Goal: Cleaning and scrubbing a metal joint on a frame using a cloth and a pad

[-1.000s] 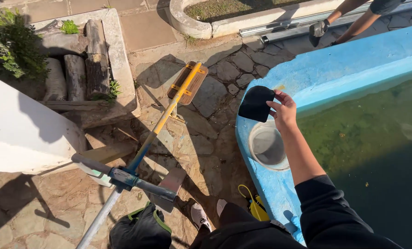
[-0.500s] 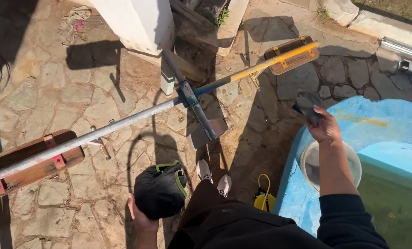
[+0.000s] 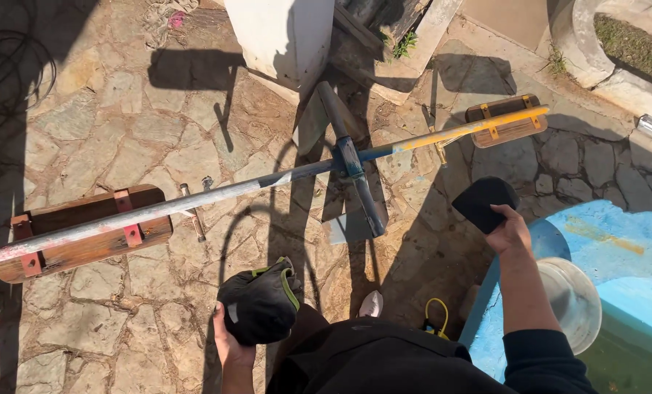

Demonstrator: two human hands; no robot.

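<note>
Black pad (image 3: 485,198) is up in the right hand (image 3: 510,230). Fingers are curled over its lower edge in a firm pinch, and it is held in the air above the paving (image 3: 85,124), just left of the pool rim (image 3: 603,244).

Head view, the only one:
- Glove (image 3: 259,306), dark with green trim, is bunched in the left hand (image 3: 228,344). The hand is closed around its underside, low and close to the body.
- Both hands are full and well apart, one on each side of the torso.
- Pole (image 3: 194,200) lies across the paving in front. Its near end rests on a wooden board (image 3: 85,235) with red brackets. Its far yellow end lies on a second board (image 3: 505,120). A blue cross-piece (image 3: 355,175) crosses it mid-length.
- A white round basin (image 3: 575,298) sits in the blue rim, under the right forearm. There is green water (image 3: 632,365) at bottom right.
- A yellow loop (image 3: 435,318) and a shoe tip (image 3: 370,303) are by the feet.
- A white pillar (image 3: 282,36) stands at the top, throwing a shadow.

Step, as judged: a carry or hold. Neither item touches any surface, and the head is turned toward the pole, away from the water.

Next move, as judged: with both hands occupied, handling the pole or basin calls for one hand to be freed first. Wearing the glove needs the pad put down or tucked away. The rim edge is near the feet, so footing needs watching.
</note>
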